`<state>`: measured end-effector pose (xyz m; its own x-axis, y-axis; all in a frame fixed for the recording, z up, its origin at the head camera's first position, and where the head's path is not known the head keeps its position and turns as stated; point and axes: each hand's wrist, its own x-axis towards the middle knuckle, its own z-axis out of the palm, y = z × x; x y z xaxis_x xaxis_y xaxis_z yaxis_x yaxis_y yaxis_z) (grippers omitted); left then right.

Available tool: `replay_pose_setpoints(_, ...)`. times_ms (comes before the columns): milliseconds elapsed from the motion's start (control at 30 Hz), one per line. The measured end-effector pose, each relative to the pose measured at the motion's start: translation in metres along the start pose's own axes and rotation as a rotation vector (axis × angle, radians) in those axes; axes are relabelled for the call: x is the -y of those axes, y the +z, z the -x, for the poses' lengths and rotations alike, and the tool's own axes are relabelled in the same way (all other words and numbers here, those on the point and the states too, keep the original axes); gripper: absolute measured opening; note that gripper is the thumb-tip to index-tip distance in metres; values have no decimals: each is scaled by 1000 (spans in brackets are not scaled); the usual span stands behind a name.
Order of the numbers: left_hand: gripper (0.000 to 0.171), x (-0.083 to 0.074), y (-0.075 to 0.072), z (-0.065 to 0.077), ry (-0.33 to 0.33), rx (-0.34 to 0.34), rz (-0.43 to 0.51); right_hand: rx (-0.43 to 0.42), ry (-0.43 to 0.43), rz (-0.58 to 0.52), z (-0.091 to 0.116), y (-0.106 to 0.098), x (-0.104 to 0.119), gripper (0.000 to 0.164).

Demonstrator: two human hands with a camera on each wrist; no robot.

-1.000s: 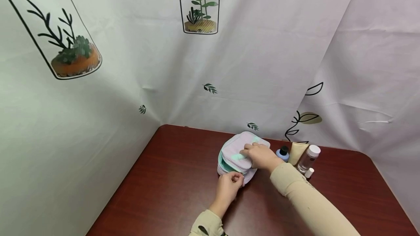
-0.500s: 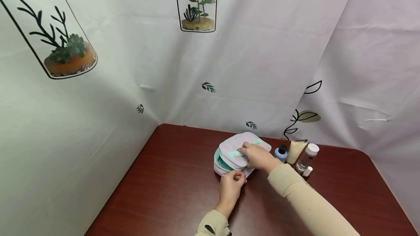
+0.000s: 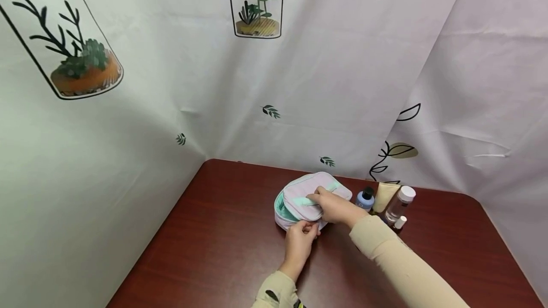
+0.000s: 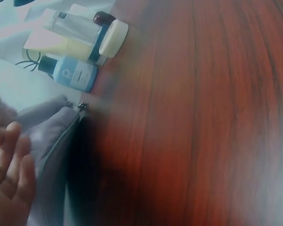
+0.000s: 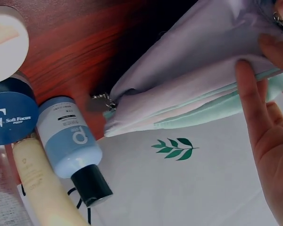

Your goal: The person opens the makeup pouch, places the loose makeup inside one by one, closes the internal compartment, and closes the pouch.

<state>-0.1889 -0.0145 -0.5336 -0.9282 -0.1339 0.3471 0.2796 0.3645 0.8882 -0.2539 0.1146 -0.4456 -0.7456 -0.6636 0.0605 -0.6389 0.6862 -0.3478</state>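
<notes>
A lilac zip pouch [image 3: 306, 187] with mint trim lies at the back of the table, its lid partly unzipped. Teal lining shows through the gap along its left side. My right hand [image 3: 336, 206] grips the lid's near right edge, the fingers over its top and lower edge in the right wrist view. At the pouch's front edge, my left hand [image 3: 299, 241] pinches near the zip; a zip pull [image 5: 279, 19] shows beside a fingertip in the right wrist view. A second zip pull [image 5: 106, 101] hangs at the pouch's far end. The pouch's contents are hidden.
Right of the pouch stand a light-blue bottle [image 3: 365, 198] with a black cap, a cream tube [image 3: 384, 197], a clear white-lidded bottle [image 3: 398, 206] and a small white-capped bottle [image 3: 400, 224]. A blue-lidded jar [image 5: 12, 117] stands among them. A patterned cloth [image 3: 257, 132] hangs behind the table.
The pouch has shifted and turned slightly to the left, with both hands staying on it. The head view has tilted a little. The bottles have not moved on the table.
</notes>
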Motion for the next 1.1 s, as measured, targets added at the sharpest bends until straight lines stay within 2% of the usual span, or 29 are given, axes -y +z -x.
replay_pose_setpoints(100,9,7,-12,-3,2,105,52,-22,-16,-11,7,-1,-7,59)
replay_pose_setpoints(200,7,17,-35,-10,-20,185,103,-47,-66,16,14,0,-12,59)
replay_pose_setpoints(267,7,24,-51,-17,-34,169,126,-61,-122,90,20,3,-17,55)
replay_pose_setpoints(333,6,28,-65,-27,-46,105,125,-87,-200,190,27,5,-22,52)
replay_pose_setpoints(400,6,30,-75,-39,-67,39,88,-117,-270,297,34,8,-27,48)
replay_pose_setpoints(467,6,32,-81,-49,-97,35,14,-125,-317,388,40,10,-32,45)
replay_pose_setpoints(567,7,36,-84,-60,-133,158,-103,-99,-361,421,45,12,-36,36)
replay_pose_setpoints(600,9,37,-84,-62,-126,205,-139,-75,-359,410,46,13,-36,35)
replay_pose_setpoints(700,12,39,-77,-70,-89,298,-210,-5,-255,331,48,14,-31,33)
replay_pose_setpoints(833,14,40,-70,-81,-67,308,-238,-4,57,260,44,16,-7,23)
replay_pose_setpoints(933,13,40,-67,-87,-91,307,-236,-44,247,250,38,27,13,54)
replay_pose_setpoints(1000,12,40,-65,-89,-102,311,-233,-81,286,241,37,39,21,65)
replay_pose_setpoints(1100,11,41,-63,-90,-117,323,-241,-133,278,169,37,53,22,71)
